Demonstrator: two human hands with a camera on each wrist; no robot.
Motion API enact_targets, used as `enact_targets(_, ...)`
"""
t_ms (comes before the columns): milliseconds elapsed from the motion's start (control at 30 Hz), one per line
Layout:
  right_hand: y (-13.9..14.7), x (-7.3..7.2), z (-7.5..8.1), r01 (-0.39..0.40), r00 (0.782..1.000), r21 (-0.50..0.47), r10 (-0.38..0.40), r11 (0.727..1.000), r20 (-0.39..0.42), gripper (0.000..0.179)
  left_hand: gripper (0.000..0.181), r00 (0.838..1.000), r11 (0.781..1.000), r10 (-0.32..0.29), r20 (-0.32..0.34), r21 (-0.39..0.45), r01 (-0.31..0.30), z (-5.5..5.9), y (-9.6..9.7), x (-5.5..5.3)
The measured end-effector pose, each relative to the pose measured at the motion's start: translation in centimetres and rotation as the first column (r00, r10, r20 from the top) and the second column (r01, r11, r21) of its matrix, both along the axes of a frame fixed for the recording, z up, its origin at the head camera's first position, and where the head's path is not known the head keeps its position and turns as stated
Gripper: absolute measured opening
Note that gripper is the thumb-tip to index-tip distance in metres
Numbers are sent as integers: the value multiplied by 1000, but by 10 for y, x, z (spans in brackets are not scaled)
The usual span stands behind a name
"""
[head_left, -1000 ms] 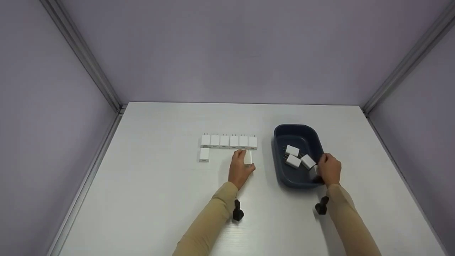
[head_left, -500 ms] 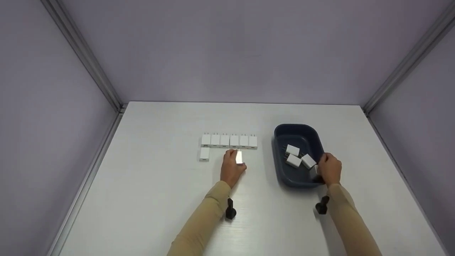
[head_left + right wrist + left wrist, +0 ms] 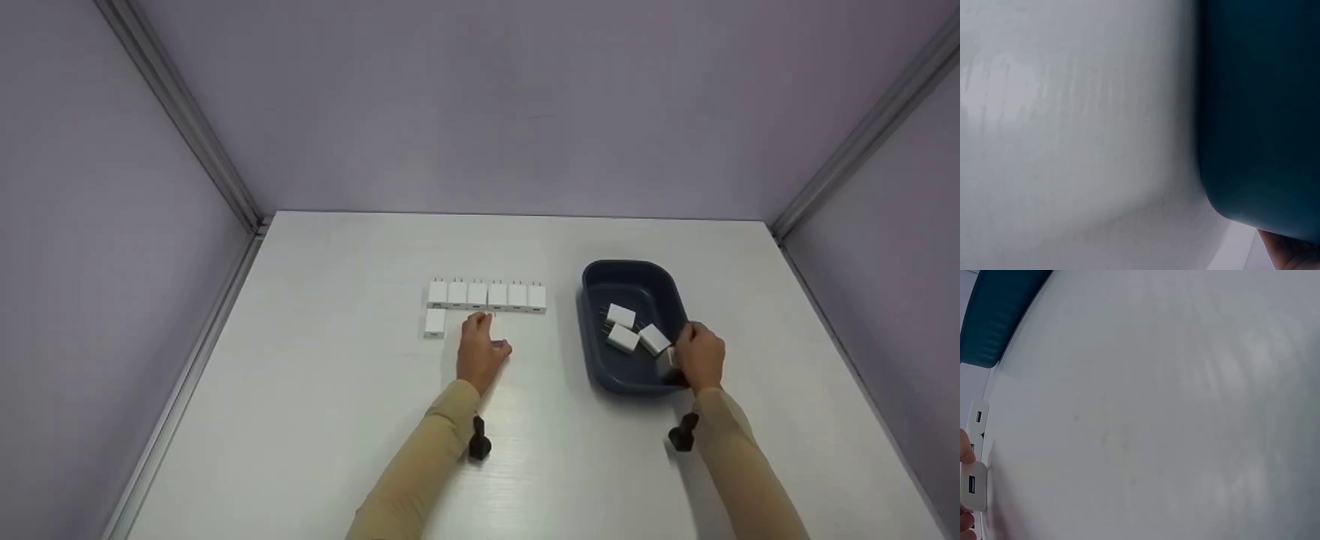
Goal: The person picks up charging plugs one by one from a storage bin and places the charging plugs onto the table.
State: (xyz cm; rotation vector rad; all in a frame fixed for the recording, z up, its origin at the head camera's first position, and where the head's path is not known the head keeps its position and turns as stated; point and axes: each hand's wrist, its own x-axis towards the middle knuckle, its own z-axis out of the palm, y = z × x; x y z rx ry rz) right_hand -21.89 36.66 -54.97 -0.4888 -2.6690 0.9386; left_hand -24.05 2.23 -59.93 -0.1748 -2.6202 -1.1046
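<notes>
A white charger (image 3: 972,488) is pinched in my left grip (image 3: 480,354), thumb and fingers only its width apart.
It sits just on the near side of the row of six chargers (image 3: 498,294), right of a lone charger (image 3: 435,322) on the tabletop (image 3: 322,322); my right grip (image 3: 702,356) is curled over the rim of the blue bin (image 3: 626,373).

Left fingers (image 3: 965,449) cropped, left-wrist view.
</notes>
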Motion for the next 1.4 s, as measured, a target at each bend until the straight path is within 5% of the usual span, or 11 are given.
enact_targets(267, -1, 1, 1, 3, 1000, -16, -3, 1000, 17, 43, 49, 999, 999, 24, -25, -35, -25, -1, -9, -1)
enact_targets(533, 0, 0, -1, 13, 1000, -2, -13, 1000, 1, 43, 42, 991, 991, 67, -119, -110, -80, -2, -21, -3)
enact_targets(1400, 0, -1, -4, 15, 999, -8, -15, 1000, -30, 42, 38, 973, 955, 160, -165, -224, -195, 0, -42, -8)
